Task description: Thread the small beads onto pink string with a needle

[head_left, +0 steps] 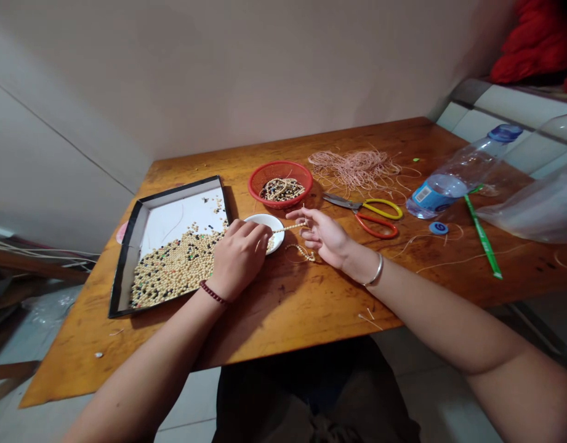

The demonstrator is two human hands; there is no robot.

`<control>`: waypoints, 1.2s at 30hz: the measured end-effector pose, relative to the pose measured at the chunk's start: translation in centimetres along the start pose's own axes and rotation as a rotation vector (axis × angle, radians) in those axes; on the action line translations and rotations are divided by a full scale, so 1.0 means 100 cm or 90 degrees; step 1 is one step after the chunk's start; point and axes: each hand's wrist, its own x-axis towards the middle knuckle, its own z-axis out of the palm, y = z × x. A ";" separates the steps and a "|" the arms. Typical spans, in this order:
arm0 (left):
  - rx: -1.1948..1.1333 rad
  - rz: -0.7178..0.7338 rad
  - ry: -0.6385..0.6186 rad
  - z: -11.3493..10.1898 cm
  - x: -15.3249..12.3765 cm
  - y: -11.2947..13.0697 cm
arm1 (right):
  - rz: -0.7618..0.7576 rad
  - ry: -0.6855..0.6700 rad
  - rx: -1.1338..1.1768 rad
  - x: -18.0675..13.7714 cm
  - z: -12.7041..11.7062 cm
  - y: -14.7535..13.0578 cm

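Left hand and right hand pinch bead strand; should either slacken, beads may spill past white dish partly beneath left hand.

the left hand and right hand hold a strand of pale beads between them, near a white dish on the wooden table. a looped end hangs below the right fingers. to the left, a black-edged tray bears loose beads, mostly pale, some dark. behind the dish sits a red basket with beads inside; right of it lie tangled pink thread, scissors and a tilted-looking plastic bottle
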 end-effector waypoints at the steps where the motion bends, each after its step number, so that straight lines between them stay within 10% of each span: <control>1: 0.002 0.004 0.002 0.000 0.000 0.000 | -0.002 0.001 -0.004 0.000 0.000 0.000; 27: 0.101 0.015 -0.041 -0.004 0.000 0.001 | 0.009 0.075 0.073 -0.001 0.000 -0.003; 36: -0.173 -0.112 0.000 -0.002 0.003 0.000 | -0.037 0.115 0.053 0.002 0.000 0.002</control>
